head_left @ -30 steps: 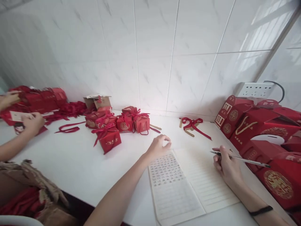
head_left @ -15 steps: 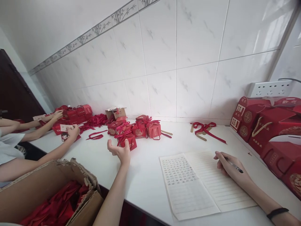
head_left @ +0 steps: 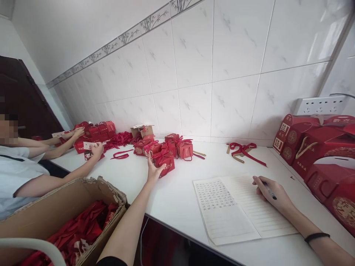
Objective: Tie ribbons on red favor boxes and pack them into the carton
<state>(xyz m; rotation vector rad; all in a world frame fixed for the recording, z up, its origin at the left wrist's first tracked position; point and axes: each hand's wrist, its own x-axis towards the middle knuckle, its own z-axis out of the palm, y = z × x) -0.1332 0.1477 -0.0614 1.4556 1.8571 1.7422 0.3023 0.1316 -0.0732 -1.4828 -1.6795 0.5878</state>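
Note:
My left hand (head_left: pixel 154 171) grips the nearest small red gift box (head_left: pixel 167 166) between thumb and fingers. Gold print marks the box's front, and it sits tilted at the front of a cluster of similar red boxes (head_left: pixel 185 150) with ribbon bows. In my right hand (head_left: pixel 273 190) is a pen (head_left: pixel 269 190), held over the right page of an open lined notebook (head_left: pixel 230 225). Rows of small handwritten marks cover the upper part of the left page; the right page shows only lines where it is visible.
A cardboard carton (head_left: pixel 111 192) full of red items stands at the table's front left. Larger red gift boxes (head_left: pixel 310 147) line the right side. Red and gold ribbons (head_left: pixel 243 151) lie near the wall. At the left, other people's hands (head_left: pixel 97 149) handle cards and red boxes.
My left hand has gone from spread beside the front red box to gripping it, and the box has tilted. The pen hand stays over the notebook. The view has shifted slightly left.

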